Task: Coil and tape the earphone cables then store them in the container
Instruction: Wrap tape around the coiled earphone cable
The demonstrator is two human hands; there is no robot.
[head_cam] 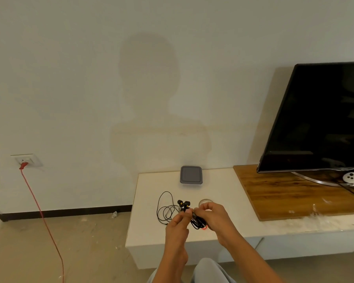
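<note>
Nearest the camera, both hands are meeting just above the front of the white surface (223, 186). The right hand (214, 216) is curling its fingers round a coiled earphone cable (196, 221), probably to stop the black loops springing apart. The left hand (178, 222) is pinching the same bundle from the other side with thumb and fingertips, seemingly steadying it for binding. A small red spot is showing under the coil, but it is too small to tell what it is.

Just above the left fingertips, a pair of earbuds (184, 203) is standing up. Whether they belong to the held coil cannot be told. To the left of them, a loose earphone cable (161, 209) is lying in open loops on the surface, apparently waiting its turn.

The tape roll (205, 201) is sitting just behind the right hand, close enough to reach without setting the coil down. Farther back, near the wall, the grey container (191, 174) is resting with its lid on, so it will need opening before anything goes in.

Beyond, to the right, a wooden board (284, 193) is carrying a television (319, 119) and a white controller (353, 179). Far left, a red cord (39, 207) is running down from a wall socket (26, 160).
</note>
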